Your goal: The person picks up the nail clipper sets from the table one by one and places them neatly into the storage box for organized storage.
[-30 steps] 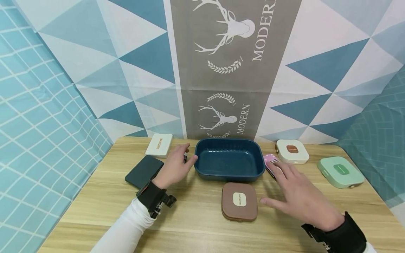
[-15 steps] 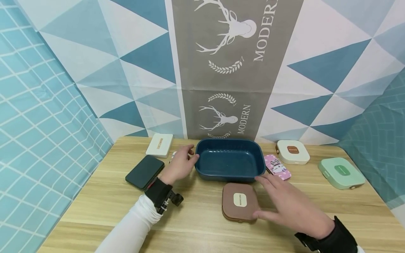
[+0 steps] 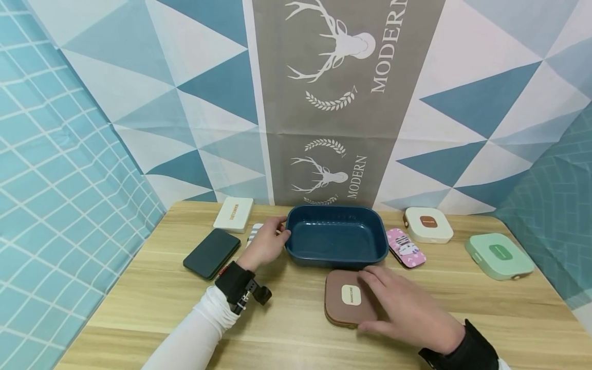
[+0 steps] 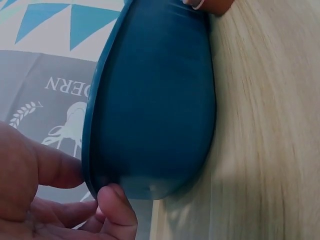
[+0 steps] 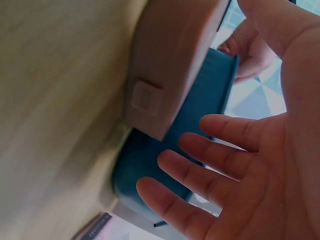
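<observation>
In the head view, a dark blue rectangular bin (image 3: 335,263) stands at the middle back of the table. My left hand (image 3: 265,245) holds its left end, with thumb and fingers about the rim (image 4: 90,135) in the left wrist view. A rounded brown case (image 3: 337,311) labelled "MANICURE" lies in front of the bin. Over its right side is my right hand (image 3: 411,311), which hides part of it. The right wrist view shows those fingers (image 5: 192,170) extended and spread beside the brown case (image 5: 165,70), with nothing in the palm.
Left of the bin lie a white case (image 3: 233,215), a dark flat case (image 3: 211,254) and a striped item (image 3: 253,232) partly behind my left hand. On the right are a pink patterned case (image 3: 407,248), a white case (image 3: 427,226) and a green case (image 3: 499,257). A patterned cloth wall (image 3: 208,128) rises behind.
My right hand has moved left and nearer, from the pink case to over the brown case, uncovering the pink one. My left hand has closed in on the bin's left rim, revealing the striped item.
</observation>
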Available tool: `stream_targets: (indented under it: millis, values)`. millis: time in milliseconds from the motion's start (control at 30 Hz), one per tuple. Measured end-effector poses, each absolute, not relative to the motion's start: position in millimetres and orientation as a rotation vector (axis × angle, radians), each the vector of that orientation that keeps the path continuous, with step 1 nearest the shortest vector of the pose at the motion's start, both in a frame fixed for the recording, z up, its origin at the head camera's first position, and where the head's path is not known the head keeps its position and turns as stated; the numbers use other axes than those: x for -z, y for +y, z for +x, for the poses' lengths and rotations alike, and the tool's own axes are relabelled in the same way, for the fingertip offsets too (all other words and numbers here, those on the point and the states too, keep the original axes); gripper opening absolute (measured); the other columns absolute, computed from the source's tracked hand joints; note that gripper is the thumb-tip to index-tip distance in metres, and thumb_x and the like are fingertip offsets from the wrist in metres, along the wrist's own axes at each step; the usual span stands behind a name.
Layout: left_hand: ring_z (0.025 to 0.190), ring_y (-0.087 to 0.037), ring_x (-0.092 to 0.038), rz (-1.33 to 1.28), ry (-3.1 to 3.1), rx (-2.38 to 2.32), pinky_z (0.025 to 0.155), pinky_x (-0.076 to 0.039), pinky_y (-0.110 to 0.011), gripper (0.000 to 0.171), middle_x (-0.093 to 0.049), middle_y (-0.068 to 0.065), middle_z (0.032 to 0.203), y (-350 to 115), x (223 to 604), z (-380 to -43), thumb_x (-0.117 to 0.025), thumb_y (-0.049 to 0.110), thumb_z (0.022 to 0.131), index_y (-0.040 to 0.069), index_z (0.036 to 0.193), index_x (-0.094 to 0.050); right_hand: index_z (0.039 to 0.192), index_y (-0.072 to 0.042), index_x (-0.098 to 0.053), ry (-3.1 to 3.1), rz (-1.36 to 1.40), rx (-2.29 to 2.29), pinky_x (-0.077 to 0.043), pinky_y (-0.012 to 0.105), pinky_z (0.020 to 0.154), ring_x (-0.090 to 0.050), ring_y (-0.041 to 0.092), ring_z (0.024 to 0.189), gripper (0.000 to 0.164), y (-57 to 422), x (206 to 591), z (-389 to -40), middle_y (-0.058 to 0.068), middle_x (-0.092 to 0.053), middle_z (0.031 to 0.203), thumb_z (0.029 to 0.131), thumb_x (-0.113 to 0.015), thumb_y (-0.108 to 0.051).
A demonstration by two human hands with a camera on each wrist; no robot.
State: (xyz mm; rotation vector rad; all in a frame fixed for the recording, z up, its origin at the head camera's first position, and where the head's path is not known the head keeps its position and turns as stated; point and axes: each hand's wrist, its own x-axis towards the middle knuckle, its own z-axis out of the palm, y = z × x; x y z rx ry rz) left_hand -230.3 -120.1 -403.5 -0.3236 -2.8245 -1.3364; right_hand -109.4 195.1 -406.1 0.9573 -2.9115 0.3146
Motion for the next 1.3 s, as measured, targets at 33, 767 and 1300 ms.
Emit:
stream_targets:
  millis: [33,767,1300]
  values:
    - [0.074,-0.017,-0.052,-0.324,-2.822,1.358,0.068,-0.042,-0.032,0.043,-0.054,-0.007,0.098,-120,404,-230,-0.052,0.011,0.098,-0.003,0.138,-0.046,0.142,-0.015,-0.045,-2.914,0.958,-0.309,-0.041,0.038,0.101,-0.040,0.011,0.127,0.097,194,407,-109,0.001,-0.044,0.141,0.070,-0.060,-0.078]
    - [0.065,-0.026,-0.055,-0.241,-2.660,1.861,0.055,-0.046,-0.027,0.042,-0.052,-0.012,0.093,-120,405,-229,-0.052,0.004,0.097,-0.003,0.137,-0.046,0.146,-0.021,-0.040,-2.963,1.019,-0.365,-0.042,0.041,0.099,-0.039,0.014,0.127,0.095,187,421,-114,0.000,-0.039,0.144,0.072,-0.059,-0.078]
    - [0.063,-0.021,-0.052,-0.228,-2.645,1.910,0.055,-0.045,-0.028,0.040,-0.050,-0.012,0.094,-122,405,-227,-0.051,0.005,0.098,-0.002,0.138,-0.046,0.145,-0.023,-0.037,-3.025,1.043,-0.482,-0.045,0.037,0.096,-0.039,0.012,0.123,0.096,184,420,-121,-0.004,-0.037,0.140,0.069,-0.066,-0.074]
